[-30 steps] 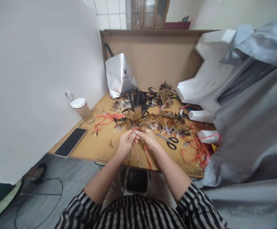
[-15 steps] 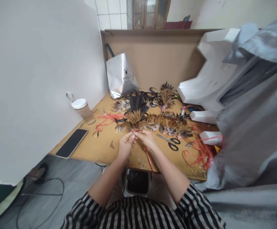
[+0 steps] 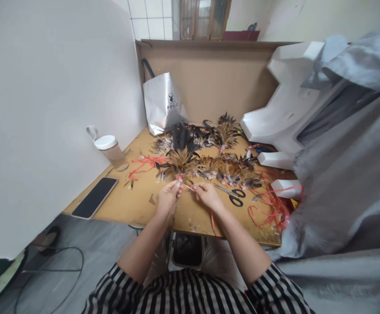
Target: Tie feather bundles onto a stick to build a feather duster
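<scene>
My left hand point(image 3: 169, 195) is closed on the base of a feather bundle point(image 3: 181, 160), brown and gold below with tall black feathers standing at its top. Red ribbon point(image 3: 188, 187) is wrapped round the bundle's base and runs taut to my right hand point(image 3: 207, 194), which pinches it. The ribbon's loose tail hangs below my right hand over the table's front edge. Black-handled scissors point(image 3: 234, 195) lie just right of my right hand. Behind them stretches a row of brown feathers point(image 3: 224, 168) on the table.
A phone point(image 3: 95, 198) and a lidded cup point(image 3: 110, 150) are at the left. The silver bag point(image 3: 164, 102) leans at the back. Tangled red ribbon point(image 3: 271, 209) lies front right, beside a white foam piece point(image 3: 281, 100) and grey cloth point(image 3: 350, 174). More feathers point(image 3: 225, 133) lie behind.
My right hand has moved right, away from my left, drawing the red ribbon out straight between them. My left hand stays at the bundle's base.
</scene>
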Demonstrator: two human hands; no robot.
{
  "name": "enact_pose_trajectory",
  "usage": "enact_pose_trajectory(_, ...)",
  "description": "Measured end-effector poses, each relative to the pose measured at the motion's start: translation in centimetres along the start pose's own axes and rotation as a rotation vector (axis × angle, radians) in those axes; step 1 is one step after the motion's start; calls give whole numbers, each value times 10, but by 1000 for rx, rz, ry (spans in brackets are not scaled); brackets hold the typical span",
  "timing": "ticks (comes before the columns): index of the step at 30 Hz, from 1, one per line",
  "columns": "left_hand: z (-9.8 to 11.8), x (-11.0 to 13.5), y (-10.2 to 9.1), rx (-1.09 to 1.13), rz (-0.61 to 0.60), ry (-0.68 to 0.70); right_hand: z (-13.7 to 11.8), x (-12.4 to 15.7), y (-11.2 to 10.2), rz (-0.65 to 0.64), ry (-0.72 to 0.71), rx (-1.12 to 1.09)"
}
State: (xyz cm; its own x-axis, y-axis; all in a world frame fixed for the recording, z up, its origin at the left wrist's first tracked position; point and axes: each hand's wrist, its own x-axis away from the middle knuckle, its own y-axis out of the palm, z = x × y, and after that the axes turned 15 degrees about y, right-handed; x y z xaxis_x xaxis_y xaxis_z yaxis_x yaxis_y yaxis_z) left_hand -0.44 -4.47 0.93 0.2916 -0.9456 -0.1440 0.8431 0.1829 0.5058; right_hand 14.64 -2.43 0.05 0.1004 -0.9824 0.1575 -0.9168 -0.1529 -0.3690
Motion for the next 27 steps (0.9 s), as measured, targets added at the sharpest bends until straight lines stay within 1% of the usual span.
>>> enact_pose_trajectory(2, 0, -1, -3, 29, 27, -12, 8, 1, -19, 13, 54, 146)
enact_pose_trajectory(5, 2, -2, -7, 74, 44, -41, 15, -2, -42, 159, 71, 357)
enact_pose_trajectory(8, 4, -2, -8, 111, 46, -57, 13, -9, -52, 273, 68, 484)
enact_pose_trajectory(13, 4, 1, -9, 115, 87, -46, -1, -26, -45, 396, 144, 630)
enact_pose_trajectory(17, 5, 2, -11, 105, 87, -25, -8, -41, -36, 501, 223, 760)
enact_pose_trajectory(19, 5, 1, -11, 96, 83, -17, -8, -46, -32, 523, 253, 808)
enact_pose_trajectory(22, 3, 1, -10, 81, 82, -17, -5, -49, -29, 536, 267, 820)
enact_pose_trajectory(27, -3, -1, -7, 76, 82, -26, 3, -50, -35, 555, 238, 777)
